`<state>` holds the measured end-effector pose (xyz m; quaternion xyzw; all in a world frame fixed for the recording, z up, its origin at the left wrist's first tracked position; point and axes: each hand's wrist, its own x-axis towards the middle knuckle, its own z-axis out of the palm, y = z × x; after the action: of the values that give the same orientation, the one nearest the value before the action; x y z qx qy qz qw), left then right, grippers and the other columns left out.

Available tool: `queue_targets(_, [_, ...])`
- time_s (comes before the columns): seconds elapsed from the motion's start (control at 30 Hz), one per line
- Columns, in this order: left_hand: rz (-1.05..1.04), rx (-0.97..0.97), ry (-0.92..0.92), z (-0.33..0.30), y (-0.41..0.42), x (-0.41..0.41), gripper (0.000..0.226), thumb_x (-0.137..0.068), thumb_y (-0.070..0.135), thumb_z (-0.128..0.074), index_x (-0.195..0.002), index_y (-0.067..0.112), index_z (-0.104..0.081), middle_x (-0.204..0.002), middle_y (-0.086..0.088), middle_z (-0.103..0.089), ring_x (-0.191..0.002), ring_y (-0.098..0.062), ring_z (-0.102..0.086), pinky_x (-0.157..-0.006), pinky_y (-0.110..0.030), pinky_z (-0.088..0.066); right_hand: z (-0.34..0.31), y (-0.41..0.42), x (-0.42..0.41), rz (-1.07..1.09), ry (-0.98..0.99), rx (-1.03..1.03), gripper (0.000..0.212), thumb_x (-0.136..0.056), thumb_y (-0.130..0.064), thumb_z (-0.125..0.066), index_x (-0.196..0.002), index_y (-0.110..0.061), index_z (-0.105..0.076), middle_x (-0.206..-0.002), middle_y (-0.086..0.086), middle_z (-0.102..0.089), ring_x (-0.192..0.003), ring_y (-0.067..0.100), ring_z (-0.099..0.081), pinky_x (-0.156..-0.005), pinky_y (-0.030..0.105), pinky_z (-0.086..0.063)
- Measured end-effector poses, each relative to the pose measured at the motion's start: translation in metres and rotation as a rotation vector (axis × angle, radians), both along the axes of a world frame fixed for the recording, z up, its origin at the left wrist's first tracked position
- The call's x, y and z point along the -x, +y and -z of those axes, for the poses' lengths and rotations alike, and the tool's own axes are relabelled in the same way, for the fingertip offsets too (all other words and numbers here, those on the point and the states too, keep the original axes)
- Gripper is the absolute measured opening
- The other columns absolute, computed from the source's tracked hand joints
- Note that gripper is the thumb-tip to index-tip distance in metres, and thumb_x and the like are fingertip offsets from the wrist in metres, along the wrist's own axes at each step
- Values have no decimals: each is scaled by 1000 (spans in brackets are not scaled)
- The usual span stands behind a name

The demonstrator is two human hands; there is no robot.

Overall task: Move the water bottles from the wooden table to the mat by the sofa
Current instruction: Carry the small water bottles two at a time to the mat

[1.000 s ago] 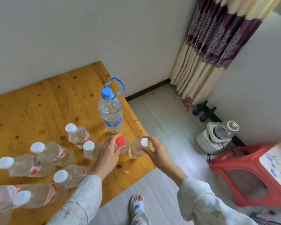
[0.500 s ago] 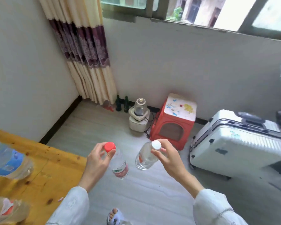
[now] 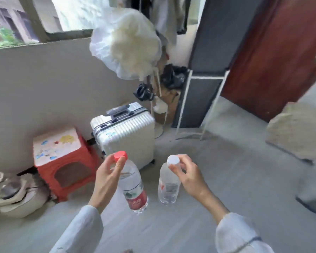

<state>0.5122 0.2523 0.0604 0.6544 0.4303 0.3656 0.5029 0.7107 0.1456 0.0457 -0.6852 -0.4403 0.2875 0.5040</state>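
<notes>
The red-capped bottle [image 3: 133,187] and the white-capped bottle [image 3: 168,187] are clear, glossy plastic, each with a printed film label; their caps look matt and ribbed. The suitcase [image 3: 125,133] has a hard, ridged white shell with a slight sheen and dark trim. The stool [image 3: 67,168] is red moulded plastic. The floor [image 3: 226,170] is smooth, matt grey. Both sleeves [image 3: 80,230] are soft pale cloth. The door [image 3: 274,52] looks like dark reddish wood.

Grey floor [image 3: 226,179], white suitcase [image 3: 128,132], red stool [image 3: 69,161], window [image 3: 26,19]
</notes>
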Motion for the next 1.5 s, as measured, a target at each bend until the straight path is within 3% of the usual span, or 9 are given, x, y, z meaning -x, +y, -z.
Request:
queue_targets(0.1, [210,9,-7,-7,0,-94,15,-89,33,-49,-98,28,-59,-98,9,-64,-84,9,-58,-63,-3,-43,-6,-34,-65,222,16,-30,22,-78,-40,-61,-96,-27,-58,-95,-5,-62,-94,14,-60,-80,19,-46])
queue_targets(0.17, [322,22,-26,-11,-4,-154,13,-90,34,-49,-96,30,-60,-97,11,-63,-81,13,-58,-62,-1,-42,-9,-54,-104,371,31,-57,28,-75,-45,-61,-95,-26,-58,-92,-4,-63,-89,14,-58,-79,21,-45])
queue_targets(0.33, [550,91,-20,-7,-12,-292,16,-87,42,-52,-91,31,-62,-95,8,-66,-90,-3,-58,-75,-19,-42,-6,-90,-197,639,77,-93,17,-80,-26,-66,-94,-20,-59,-101,7,-65,-100,23,-60,-91,34,-45])
queue_targets(0.57, [823,118,14,5,-13,-468,9,-87,39,-52,-89,37,-60,-99,8,-65,-92,1,-58,-75,-17,-42,-7,-108,-334,800,91,-113,6,-83,-17,-61,-85,-22,-58,-97,7,-67,-92,16,-62,-85,24,-46])
queue_targets(0.73, [1005,67,57,-10,-12,-594,14,-84,42,-56,-87,29,-61,-86,11,-65,-74,11,-59,-64,-5,-42,-17,-119,-433,982,81,-161,9,-82,-18,-62,-88,-24,-59,-96,2,-67,-91,10,-63,-82,17,-47])
queue_targets(0.97, [1070,61,86,-4,-23,-742,19,-90,32,-51,-101,21,-62,-97,2,-66,-93,-11,-59,-81,-25,-41,-17,-137,-570,1068,38,-121,9,-82,-20,-63,-87,-26,-58,-98,4,-67,-95,15,-63,-88,26,-47])
queue_targets(1.17, [1057,50,102,6,-38,-885,22,-88,37,-54,-101,21,-61,-90,7,-64,-86,-4,-58,-74,-17,-42,-2,-157,-713,1073,5,-70,7,-82,-21,-63,-86,-25,-59,-97,6,-69,-95,20,-64,-91,41,-49])
queue_targets(1.33, [1009,99,103,-1,-48,-1002,20,-89,34,-52,-101,21,-61,-97,2,-67,-90,-10,-61,-79,-27,-42,-9,-170,-838,1032,-20,-83,11,-83,-23,-62,-84,-33,-59,-91,-5,-68,-93,16,-64,-89,35,-49])
queue_targets(1.5, [977,69,86,-4,-41,-1103,16,-89,34,-50,-98,26,-62,-99,1,-66,-96,-11,-59,-80,-24,-41,-19,-167,-946,1010,-17,-62,9,-83,-21,-62,-88,-28,-59,-94,-1,-67,-96,22,-64,-90,35,-48])
